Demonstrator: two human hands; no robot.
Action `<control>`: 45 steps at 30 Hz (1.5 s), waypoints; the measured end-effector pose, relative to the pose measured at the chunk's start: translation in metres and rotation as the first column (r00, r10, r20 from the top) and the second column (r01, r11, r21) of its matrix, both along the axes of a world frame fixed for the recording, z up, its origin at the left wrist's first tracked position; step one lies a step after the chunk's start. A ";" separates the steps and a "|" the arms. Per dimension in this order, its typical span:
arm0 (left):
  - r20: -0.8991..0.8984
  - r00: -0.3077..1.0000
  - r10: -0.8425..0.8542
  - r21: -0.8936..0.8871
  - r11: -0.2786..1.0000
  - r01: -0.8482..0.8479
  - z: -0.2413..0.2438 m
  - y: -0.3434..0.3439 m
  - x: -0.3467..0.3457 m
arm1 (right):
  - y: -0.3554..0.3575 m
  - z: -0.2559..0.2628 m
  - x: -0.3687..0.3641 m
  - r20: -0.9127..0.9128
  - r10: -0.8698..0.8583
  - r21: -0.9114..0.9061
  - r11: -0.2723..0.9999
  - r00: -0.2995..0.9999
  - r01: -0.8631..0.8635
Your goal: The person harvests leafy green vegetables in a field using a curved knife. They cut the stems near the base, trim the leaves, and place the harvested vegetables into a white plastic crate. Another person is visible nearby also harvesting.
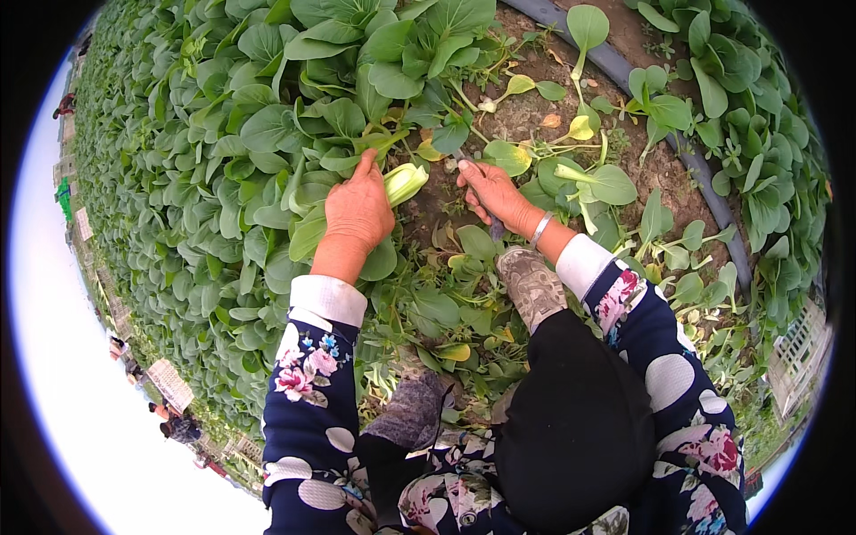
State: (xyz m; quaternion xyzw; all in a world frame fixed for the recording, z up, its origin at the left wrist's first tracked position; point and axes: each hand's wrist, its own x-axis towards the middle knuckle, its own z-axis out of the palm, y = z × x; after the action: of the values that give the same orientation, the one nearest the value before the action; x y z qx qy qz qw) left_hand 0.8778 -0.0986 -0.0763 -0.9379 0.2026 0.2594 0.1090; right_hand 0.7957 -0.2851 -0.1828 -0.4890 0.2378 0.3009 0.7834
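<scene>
My left hand (pixel 361 207) is closed around a cut head of bok choy, whose pale green base (pixel 405 184) points right, towards bare soil. Its leaves lie under and beside my fingers, against the standing bok choy plants (pixel 267 134). To the right, my right hand (pixel 491 190) grips a small knife by its dark handle (pixel 496 227); the blade is mostly hidden among leaves and fingers. Loose green and yellowing leaves (pixel 511 157) lie around my right hand. The two hands are apart.
A dark irrigation hose (pixel 702 174) curves over the soil at right, with more bok choy (pixel 769 167) beyond. My shoe (pixel 531 277) stands among fallen leaves below my right hand. A pale plastic crate (pixel 796 361) is at far right. Several people (pixel 179 426) and crates (pixel 169 383) are far off at left.
</scene>
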 end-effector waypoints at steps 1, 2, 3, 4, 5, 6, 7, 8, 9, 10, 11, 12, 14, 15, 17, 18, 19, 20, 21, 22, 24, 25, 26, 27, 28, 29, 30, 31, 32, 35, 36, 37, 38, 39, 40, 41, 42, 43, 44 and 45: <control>0.009 1.000 -0.016 -0.030 0.999 0.016 0.003 -0.001 -0.006 | -0.004 0.004 -0.002 0.017 -0.066 0.040 0.997 0.998 0.065; 0.027 0.999 -0.040 -0.061 0.997 0.041 0.003 -0.001 -0.013 | -0.005 0.006 -0.004 -0.003 -0.104 0.068 0.992 0.995 0.103; 0.024 0.999 -0.038 -0.082 0.996 0.039 0.005 -0.001 -0.018 | -0.006 0.008 -0.005 -0.015 -0.115 0.076 0.990 0.993 0.116; 0.021 0.999 -0.036 -0.101 0.994 0.038 0.007 -0.003 -0.023 | -0.006 0.010 -0.005 -0.026 -0.126 0.084 0.988 0.992 0.128; 0.018 0.999 -0.034 -0.121 0.992 0.036 0.009 -0.005 -0.029 | -0.006 0.011 -0.006 -0.038 -0.138 0.091 0.986 0.990 0.141; 0.023 0.998 -0.060 -0.124 0.990 0.063 0.014 -0.006 -0.033 | -0.005 0.011 -0.006 -0.040 -0.140 0.128 0.981 0.989 0.144; 0.035 0.997 -0.066 -0.144 0.987 0.070 0.021 -0.007 -0.038 | -0.003 0.011 -0.007 -0.052 -0.143 0.125 0.981 0.988 0.149; 0.047 0.996 -0.071 -0.164 0.983 0.078 0.028 -0.008 -0.043 | 0.000 0.011 -0.007 -0.064 -0.147 0.121 0.981 0.987 0.154; 0.055 0.996 -0.075 -0.184 0.979 0.084 0.032 -0.006 -0.049 | 0.003 0.012 -0.007 -0.080 -0.149 0.117 0.981 0.986 0.158; 0.042 0.998 -0.044 -0.215 0.975 0.052 0.034 -0.004 -0.055 | 0.004 0.013 -0.007 -0.122 -0.158 0.175 0.968 0.980 0.178; 0.033 0.999 -0.038 -0.225 0.973 0.044 0.038 -0.004 -0.061 | 0.006 0.014 -0.007 -0.153 -0.138 0.206 0.964 0.978 0.169; 0.026 0.999 -0.033 -0.239 0.970 0.038 0.044 -0.007 -0.065 | 0.006 0.016 -0.006 -0.182 -0.120 0.234 0.959 0.976 0.161; 0.020 0.999 -0.031 -0.263 0.964 0.036 0.054 -0.014 -0.074 | 0.004 0.017 -0.006 -0.243 -0.082 0.335 0.928 0.967 0.163; 0.036 0.999 -0.041 -0.287 0.957 0.050 0.057 -0.014 -0.079 | 0.006 0.017 -0.007 -0.266 -0.100 0.384 0.901 0.959 0.201; 0.068 0.996 -0.060 -0.336 0.938 0.080 0.061 -0.015 -0.087 | 0.010 0.018 -0.010 -0.316 -0.133 0.473 0.836 0.939 0.278; 0.078 0.994 -0.074 -0.358 0.929 0.097 0.063 -0.017 -0.090 | 0.009 0.018 -0.010 -0.359 -0.155 0.547 0.764 0.920 0.342; 0.075 0.993 -0.088 -0.362 0.925 0.110 0.064 -0.016 -0.093 | 0.009 0.018 -0.009 -0.359 -0.168 0.555 0.752 0.918 0.354; 0.073 0.992 -0.103 -0.367 0.922 0.123 0.064 -0.014 -0.097 | 0.008 0.019 -0.008 -0.358 -0.181 0.564 0.740 0.916 0.366; 0.070 0.990 -0.122 -0.377 0.916 0.140 0.064 -0.016 -0.098 | 0.003 0.021 -0.008 -0.358 -0.200 0.568 0.729 0.912 0.383; 0.041 0.991 -0.125 -0.357 0.925 0.132 0.068 -0.017 -0.100 | 0.000 0.026 -0.010 -0.345 -0.265 0.502 0.758 0.900 0.416; 0.032 0.998 -0.061 -0.362 0.930 0.068 0.080 -0.022 -0.104 | -0.009 0.029 -0.016 -0.292 -0.337 0.395 0.810 0.895 0.434; 0.026 0.999 -0.028 -0.363 0.931 0.036 0.087 -0.026 -0.105 | -0.013 0.032 -0.018 -0.263 -0.370 0.339 0.829 0.891 0.444; 0.012 0.999 0.042 -0.441 0.897 -0.032 0.095 -0.032 -0.106 | -0.017 0.037 -0.023 -0.179 -0.394 0.222 0.876 0.902 0.427; -0.019 0.997 0.073 -0.523 0.849 -0.072 0.098 -0.036 -0.106 | -0.020 0.043 -0.029 -0.128 -0.366 0.223 0.895 0.922 0.386; -0.054 0.994 0.100 -0.600 0.792 -0.112 0.099 -0.039 -0.105 | -0.022 0.048 -0.035 -0.077 -0.336 0.222 0.912 0.939 0.345; -0.091 0.988 0.124 -0.669 0.727 -0.153 0.099 -0.042 -0.103 | -0.023 0.054 -0.040 -0.026 -0.305 0.218 0.928 0.952 0.303; -0.186 0.974 0.132 -0.695 0.682 -0.226 0.092 -0.044 -0.101 | -0.023 0.061 -0.045 0.030 -0.297 0.268 0.922 0.954 0.279; -0.323 0.927 0.190 -0.718 0.589 -0.371 0.081 -0.044 -0.101 | -0.023 0.066 -0.047 0.013 -0.286 0.323 0.908 0.958 0.267; -0.475 0.847 0.240 -0.705 0.472 -0.529 0.071 -0.044 -0.103 | -0.023 0.069 -0.047 -0.004 -0.274 0.377 0.890 0.962 0.255; -0.705 0.648 0.289 -0.563 0.328 -0.759 0.057 -0.048 -0.094 | -0.027 0.069 -0.045 -0.066 -0.245 0.444 0.861 0.967 0.248; -0.738 0.599 0.309 -0.513 0.320 -0.797 0.056 -0.048 -0.091 | -0.028 0.065 -0.045 -0.093 -0.220 0.472 0.849 0.971 0.238; -0.688 0.644 0.335 -0.527 0.379 -0.761 0.049 -0.043 -0.090 | -0.028 0.062 -0.045 -0.119 -0.194 0.500 0.835 0.974 0.227; -0.633 0.686 0.358 -0.536 0.437 -0.722 0.039 -0.035 -0.091 | -0.027 0.059 -0.043 -0.120 -0.177 0.501 0.839 0.977 0.213; -0.579 0.724 0.374 -0.537 0.493 -0.684 0.037 -0.034 -0.089 | -0.026 0.056 -0.042 -0.124 -0.160 0.498 0.844 0.979 0.201; -0.659 0.660 0.360 -0.508 0.434 -0.744 0.036 -0.032 -0.086 | -0.025 0.052 -0.040 -0.128 -0.142 0.496 0.848 0.982 0.187; -0.737 0.590 0.330 -0.470 0.376 -0.798 0.042 -0.038 -0.079 | -0.026 0.046 -0.036 -0.111 -0.097 0.483 0.865 0.989 0.139; -0.806 0.514 0.294 -0.423 0.320 -0.848 0.047 -0.043 -0.072 | -0.028 0.039 -0.031 -0.096 -0.050 0.469 0.879 0.994 0.089; -0.786 0.548 0.286 -0.415 0.414 -0.810 0.048 -0.045 -0.068 | -0.030 0.033 -0.026 -0.081 -0.002 0.455 0.890 0.997 0.039; -0.763 0.584 0.277 -0.403 0.502 -0.765 0.050 -0.046 -0.063 | -0.029 0.035 -0.019 -0.012 0.053 0.364 0.930 0.999 -0.045; -0.738 0.620 0.266 -0.388 0.585 -0.712 0.053 -0.047 -0.057 | -0.024 0.024 -0.015 0.030 0.088 0.342 0.935 0.996 -0.093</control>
State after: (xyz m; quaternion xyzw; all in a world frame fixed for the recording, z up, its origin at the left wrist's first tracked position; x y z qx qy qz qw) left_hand 0.8203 -0.1458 -0.0228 -0.7930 0.0170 0.4783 -0.3768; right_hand 0.7809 -0.3090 -0.1591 -0.3576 0.1534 0.3702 0.8435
